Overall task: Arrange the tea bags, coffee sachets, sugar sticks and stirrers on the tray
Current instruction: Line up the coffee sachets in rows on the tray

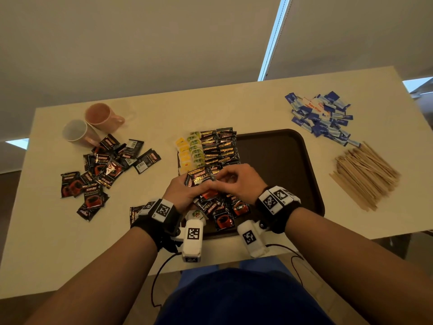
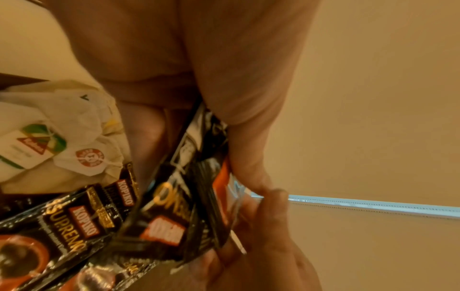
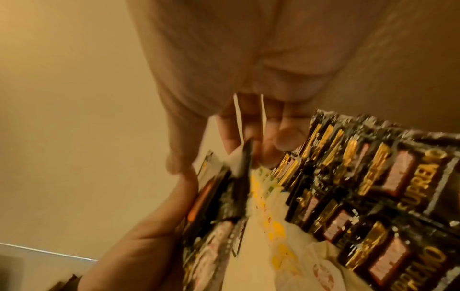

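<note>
loose coffee sachets (image 1: 100,170) well off to the left, nearer the left hand (image 1: 185,193). held stack of sachets (image 1: 202,181) clamped there, right hand (image 1: 236,184) pinching its edge, above the tray (image 1: 281,160); placed rows just beyond, running away.

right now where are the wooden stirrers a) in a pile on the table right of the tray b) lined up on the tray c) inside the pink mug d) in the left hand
a: the wooden stirrers lie heaped on the table, right of the tray.
</note>
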Demonstrator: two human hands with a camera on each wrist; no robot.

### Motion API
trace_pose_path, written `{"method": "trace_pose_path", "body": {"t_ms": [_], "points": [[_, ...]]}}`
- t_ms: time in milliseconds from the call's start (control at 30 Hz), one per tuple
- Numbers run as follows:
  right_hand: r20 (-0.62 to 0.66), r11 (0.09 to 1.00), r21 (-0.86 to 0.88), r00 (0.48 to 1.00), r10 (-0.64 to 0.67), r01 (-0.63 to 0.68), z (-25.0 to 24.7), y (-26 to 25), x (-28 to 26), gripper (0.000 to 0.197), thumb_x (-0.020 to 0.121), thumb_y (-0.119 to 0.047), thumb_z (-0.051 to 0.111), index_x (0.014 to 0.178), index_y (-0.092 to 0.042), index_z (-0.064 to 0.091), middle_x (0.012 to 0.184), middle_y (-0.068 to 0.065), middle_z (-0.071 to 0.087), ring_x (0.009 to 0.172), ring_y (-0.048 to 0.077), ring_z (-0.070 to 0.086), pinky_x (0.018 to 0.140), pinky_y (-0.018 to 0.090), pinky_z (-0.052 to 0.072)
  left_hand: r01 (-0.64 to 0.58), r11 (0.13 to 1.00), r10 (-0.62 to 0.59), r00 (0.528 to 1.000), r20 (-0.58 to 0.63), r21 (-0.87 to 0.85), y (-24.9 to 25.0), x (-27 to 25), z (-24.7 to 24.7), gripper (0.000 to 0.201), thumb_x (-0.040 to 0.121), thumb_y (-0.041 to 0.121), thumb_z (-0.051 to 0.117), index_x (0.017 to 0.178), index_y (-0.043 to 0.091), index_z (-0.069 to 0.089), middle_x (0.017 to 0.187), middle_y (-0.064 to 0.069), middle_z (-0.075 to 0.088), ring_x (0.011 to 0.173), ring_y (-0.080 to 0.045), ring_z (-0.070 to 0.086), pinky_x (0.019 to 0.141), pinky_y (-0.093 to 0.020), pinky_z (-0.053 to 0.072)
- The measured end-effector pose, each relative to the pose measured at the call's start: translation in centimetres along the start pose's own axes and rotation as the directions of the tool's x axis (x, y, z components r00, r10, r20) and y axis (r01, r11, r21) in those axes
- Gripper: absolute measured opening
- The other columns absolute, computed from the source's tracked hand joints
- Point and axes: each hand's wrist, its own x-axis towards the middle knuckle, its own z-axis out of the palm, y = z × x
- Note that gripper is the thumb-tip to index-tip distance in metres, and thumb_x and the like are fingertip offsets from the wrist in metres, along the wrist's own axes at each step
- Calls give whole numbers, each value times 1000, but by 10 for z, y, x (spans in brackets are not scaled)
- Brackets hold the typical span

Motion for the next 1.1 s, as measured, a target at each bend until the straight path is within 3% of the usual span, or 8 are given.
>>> {"method": "trace_pose_path", "body": {"t_ms": [133,233,333,433,533,833,1000,1100], "points": [[10,990,125,998,67,-68,7,1,3,20,77,-26,83,93,-22,72,86,2,74,82,18,71,80,41,60,48,997,-46,998,36,-54,2,-2,3,44,74,30,78,113,13,65,108,-15,74,96,-33,73,88,-56,57],[-36,977,185,993,110,-102,6,2,1,18,84,-20,77,93,-28,64,86,4,73,78,25,73,70,43,62,106,987,-94,990,108,-117,-1,-1,-1,39,83,8,71,120,8,60,112,-17,71,98,-29,72,79,-47,61],[-57,947,275,980,191,-169,3,5,-1,22,87,-13,73,105,-16,61,93,7,73,83,25,74,70,43,62,112,992,-108,993,53,-64,-5,2,-4,31,90,-5,63,117,9,59,112,-16,70,97,-29,71,79,-47,61],[-115,939,291,967,225,-184,-7,14,-6,14,87,-9,72,95,-18,65,95,1,73,90,16,71,79,34,59,126,991,-126,992,-3,-54,-6,5,-7,31,90,-5,63,119,7,59,114,-18,70,99,-32,71,79,-49,60],[-111,933,272,955,274,-236,-20,32,-18,9,85,-9,73,90,-16,70,92,-3,72,84,5,68,76,24,51,125,991,-128,991,-47,-53,-5,6,-11,26,91,-5,63,113,8,60,110,-18,70,98,-33,71,76,-46,61],[125,864,0,858,499,-503,-14,75,-31,7,85,-6,73,88,-11,69,81,8,73,77,20,73,77,35,61,137,989,-141,988,-58,-60,-2,10,-13,24,91,-4,64,107,13,60,109,-16,71,99,-33,70,80,-47,60],[33,814,-383,874,484,-437,-9,81,-26,19,82,-29,79,72,-19,67,74,-4,65,72,8,61,60,20,44,149,986,-154,986,-66,-69,-4,13,-17,26,90,-3,65,111,11,61,110,-17,71,96,-32,72,69,-40,62],[-7,769,-449,863,506,-455,-3,82,-23,25,82,-37,78,77,-14,71,78,0,68,76,12,64,67,25,52,154,984,-159,985,-61,-87,-4,13,-18,23,91,-4,63,108,11,61,109,-17,71,95,-32,71,65,-38,63]]}}
